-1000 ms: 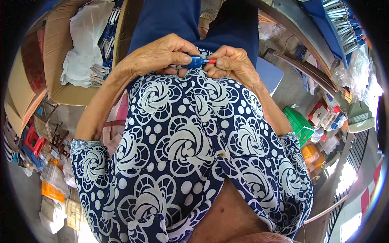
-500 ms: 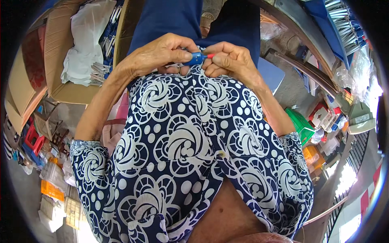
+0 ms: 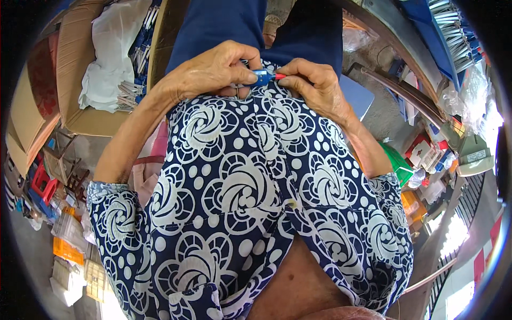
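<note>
Above my lap, my left hand grips a small blue plastic piece between thumb and fingers. From its right end juts a small red tip, pinched by the thumb and forefinger of my right hand. The blue and red pieces meet end to end. A thin metal bit shows below the fingers of my left hand; what it belongs to I cannot make out.
At the upper left stands an open cardboard box with a white cloth or bag and blue and silver pieces. A blue bin of similar silver pieces is at the upper right. A green crate sits right of my elbow.
My right hand has drawn slightly to the right and its lower fingers have curled away. The blue piece has shifted a little to the right in my left hand.
</note>
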{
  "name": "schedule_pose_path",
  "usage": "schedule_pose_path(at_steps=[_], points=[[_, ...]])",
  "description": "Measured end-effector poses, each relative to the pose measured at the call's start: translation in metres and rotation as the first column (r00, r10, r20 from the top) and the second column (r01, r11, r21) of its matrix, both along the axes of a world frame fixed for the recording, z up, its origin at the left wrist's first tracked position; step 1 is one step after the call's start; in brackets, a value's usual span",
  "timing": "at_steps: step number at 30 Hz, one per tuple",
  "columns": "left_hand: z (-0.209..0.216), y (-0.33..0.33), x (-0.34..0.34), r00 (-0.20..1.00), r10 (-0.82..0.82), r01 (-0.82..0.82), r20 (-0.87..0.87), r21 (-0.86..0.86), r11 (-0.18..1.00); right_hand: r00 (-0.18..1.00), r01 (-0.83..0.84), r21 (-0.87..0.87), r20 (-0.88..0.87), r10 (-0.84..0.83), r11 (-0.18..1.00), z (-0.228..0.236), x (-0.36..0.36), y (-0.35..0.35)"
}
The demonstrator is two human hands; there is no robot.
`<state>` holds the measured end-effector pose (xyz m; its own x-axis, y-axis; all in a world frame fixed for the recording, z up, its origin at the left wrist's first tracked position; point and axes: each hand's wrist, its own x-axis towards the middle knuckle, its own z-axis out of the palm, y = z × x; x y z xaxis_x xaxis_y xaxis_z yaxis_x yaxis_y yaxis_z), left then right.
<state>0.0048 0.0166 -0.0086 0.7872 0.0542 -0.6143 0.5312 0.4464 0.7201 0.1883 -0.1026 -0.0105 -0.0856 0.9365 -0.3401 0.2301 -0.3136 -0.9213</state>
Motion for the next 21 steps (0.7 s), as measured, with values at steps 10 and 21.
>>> schedule_pose_path(at_steps=[10, 21], points=[[-0.005, -0.010, -0.001, 0.995, 0.102, -0.102, 0.007, -0.048, 0.994, 0.996, -0.060, 0.093, 0.068, 0.054, 0.994, 0.000, -0.006, 0.003], [-0.008, -0.013, -0.003, 0.996, 0.089, -0.089, 0.007, -0.038, 0.995, 0.983, -0.143, 0.166, 0.141, 0.120, 0.976, -0.006, -0.009, 0.007]])
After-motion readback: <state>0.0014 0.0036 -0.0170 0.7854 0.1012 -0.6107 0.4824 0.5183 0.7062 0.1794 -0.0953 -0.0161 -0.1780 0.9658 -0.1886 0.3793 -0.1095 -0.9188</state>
